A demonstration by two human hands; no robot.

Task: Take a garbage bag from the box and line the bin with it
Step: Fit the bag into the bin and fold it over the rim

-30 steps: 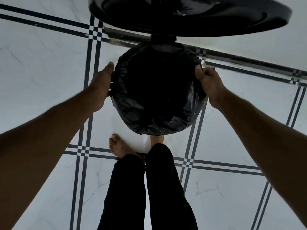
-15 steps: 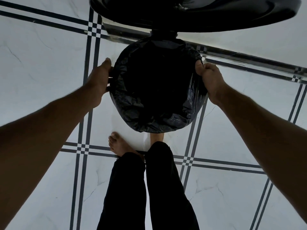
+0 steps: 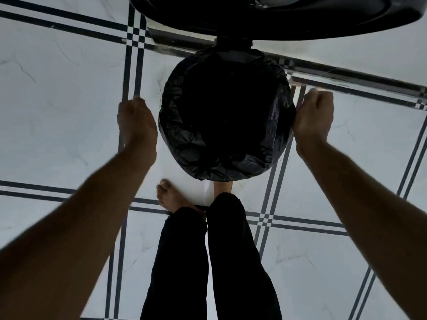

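A black garbage bag point(image 3: 184, 144) lines the round bin, with its edge folded out over the rim all round, so the bin's body is hidden. The bin's black lid point(image 3: 277, 17) stands open at the top of the view. My left hand point(image 3: 136, 121) is blurred, its fingers curled, a small gap to the left of the bag, holding nothing. My right hand point(image 3: 314, 114) is curled against the bag's right edge; whether it grips the plastic is hidden. The box is out of view.
White floor tiles with dark double lines point(image 3: 131, 72) surround the bin. A metal threshold strip point(image 3: 346, 75) runs behind it. My bare left foot point(image 3: 171, 197) stands in front of the bin; my right foot point(image 3: 223, 187) is partly under it.
Both hands have slid down and outward from the bag's rim. The left hand has let go and come off the bag. The lid has stayed open.
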